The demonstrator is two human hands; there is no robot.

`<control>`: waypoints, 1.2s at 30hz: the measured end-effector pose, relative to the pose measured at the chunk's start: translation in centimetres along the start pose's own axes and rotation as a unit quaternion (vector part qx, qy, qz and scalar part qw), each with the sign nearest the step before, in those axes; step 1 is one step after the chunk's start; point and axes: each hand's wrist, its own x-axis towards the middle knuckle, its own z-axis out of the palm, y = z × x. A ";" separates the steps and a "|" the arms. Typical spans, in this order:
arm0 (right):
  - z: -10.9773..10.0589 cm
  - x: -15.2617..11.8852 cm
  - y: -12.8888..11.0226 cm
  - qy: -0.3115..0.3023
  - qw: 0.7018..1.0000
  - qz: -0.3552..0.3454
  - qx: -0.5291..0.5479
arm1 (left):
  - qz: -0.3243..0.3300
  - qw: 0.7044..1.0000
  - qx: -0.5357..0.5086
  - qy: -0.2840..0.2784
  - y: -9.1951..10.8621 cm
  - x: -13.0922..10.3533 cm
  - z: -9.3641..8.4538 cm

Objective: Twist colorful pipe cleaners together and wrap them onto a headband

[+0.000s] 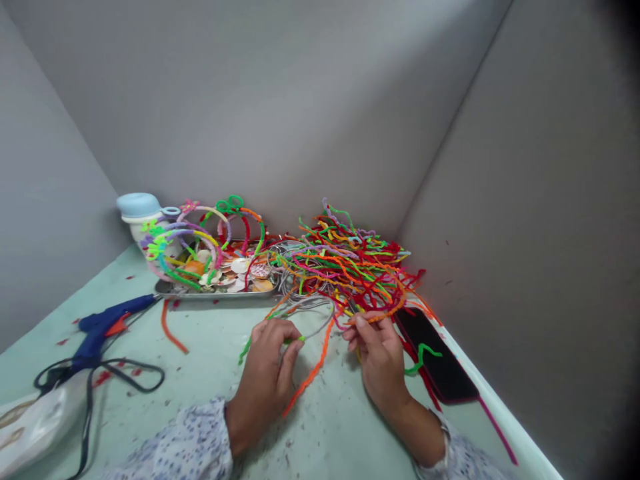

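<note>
My left hand [270,367] is closed in a pinch, with a bit of green pipe cleaner [299,339] showing at the fingertips. A thin grey hoop [325,325] curves away from that same pinch towards the pile. Opposite it, my right hand [377,357] pinches an orange pipe cleaner [399,303] at the front of the heap. A fuzzy orange strand [320,367] hangs down onto the table between both hands. Behind them lies a large tangle of many-coloured pipe cleaners [345,257].
A metal tray [215,294] holds shells and pipe-cleaner-wrapped hoops [200,233]. Beside it stands a blue-lidded bottle [140,210]. A blue glue gun [100,327] with a cord lies left. A dark phone [440,367] is right, with green pipe cleaner across it. Grey walls enclose the table.
</note>
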 end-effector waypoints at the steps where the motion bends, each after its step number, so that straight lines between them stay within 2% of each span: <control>1: 0.0 0.1 0.0 0.001 1.000 0.010 0.013 | -0.010 1.000 -0.017 0.008 0.0 -0.1 0.0; 8: 1.6 -1.1 -0.3 -0.075 0.986 0.132 0.069 | -0.106 0.982 -0.158 0.001 0.7 -0.6 0.6; 11: 2.3 -2.1 -0.4 -0.079 0.975 0.185 0.094 | -0.132 0.971 -0.201 -0.009 0.9 -0.7 0.8; 14: 2.5 -2.8 -0.4 -0.077 0.969 0.207 0.111 | -0.144 0.962 -0.231 -0.012 0.9 -0.7 1.0; 19: 2.5 -2.9 -0.3 -0.087 0.963 0.220 0.131 | -0.157 0.953 -0.259 -0.019 0.6 -0.5 1.3; 28: 2.5 -2.7 0.1 -0.065 0.971 0.200 0.112 | -0.192 0.933 -0.305 -0.007 0.8 -0.8 1.4; 31: 2.6 -2.9 0.0 -0.070 0.972 0.199 0.100 | -0.191 0.937 -0.293 -0.004 0.8 -0.7 1.2; 36: 2.7 -3.1 -0.1 -0.059 0.975 0.194 0.092 | -0.159 0.951 -0.262 -0.030 0.6 -0.6 1.1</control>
